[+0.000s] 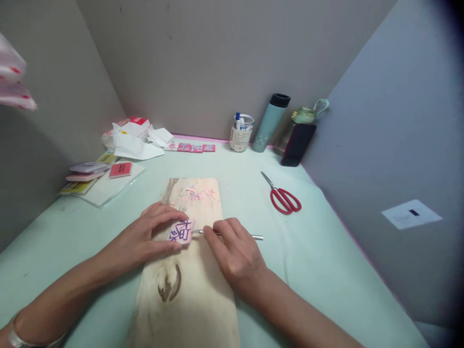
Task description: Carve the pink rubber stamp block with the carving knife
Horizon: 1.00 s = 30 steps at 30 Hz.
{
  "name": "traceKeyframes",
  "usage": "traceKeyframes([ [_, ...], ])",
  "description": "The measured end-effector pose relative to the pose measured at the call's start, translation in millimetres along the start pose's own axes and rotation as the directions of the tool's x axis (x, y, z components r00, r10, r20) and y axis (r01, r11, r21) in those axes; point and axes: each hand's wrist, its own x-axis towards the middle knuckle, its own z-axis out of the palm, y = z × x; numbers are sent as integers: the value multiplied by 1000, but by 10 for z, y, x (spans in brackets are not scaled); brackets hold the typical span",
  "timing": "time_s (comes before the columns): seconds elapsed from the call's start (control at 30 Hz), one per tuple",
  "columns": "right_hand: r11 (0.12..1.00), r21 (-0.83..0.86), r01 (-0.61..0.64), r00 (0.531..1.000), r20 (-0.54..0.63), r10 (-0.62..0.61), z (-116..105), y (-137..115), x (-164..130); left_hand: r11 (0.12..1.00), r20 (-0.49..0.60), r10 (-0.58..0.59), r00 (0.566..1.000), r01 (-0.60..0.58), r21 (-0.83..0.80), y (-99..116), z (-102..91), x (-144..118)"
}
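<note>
My left hand [159, 229] pinches a small square tile [181, 232] between thumb and fingers. The tile is pink and white, marked with a character in purple lines, and it rests on a long wooden board [203, 299]. From the right, my right hand [234, 246] grips a slim silver craft knife [257, 237], its tip at or very near the tile's right edge. Whether the tip touches the tile is too small to tell. Pink and purple shavings [195, 193] lie at the board's far end.
Red-handled scissors [286, 200] lie right of the board. Behind stand a jar of pens [240, 135], a blue-green flask [271, 123], a green-lidded bottle [304, 114] and a phone [298, 145]. Marked tiles [196, 148], tissues [132, 145] and stacked blocks [87, 171] sit back left.
</note>
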Motion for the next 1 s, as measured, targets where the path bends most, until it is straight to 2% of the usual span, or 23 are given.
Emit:
traceKeyframes([
  [0.17,970,95,-224,965,161,207,53,25,-69,995,-27,52,998,-50,92,7,65,8],
  [0.23,952,130,-277,944,224,244,82,46,-103,988,-45,73,996,-66,138,19,94,13],
  [0.33,932,157,-328,928,239,287,123,59,-142,985,-45,74,996,-66,158,36,109,19],
  [0.53,932,172,-319,939,190,287,149,31,-171,988,-27,67,997,-62,143,59,85,24],
  [1.0,937,169,-304,945,174,275,145,27,-162,994,-30,39,999,-36,103,100,89,15],
])
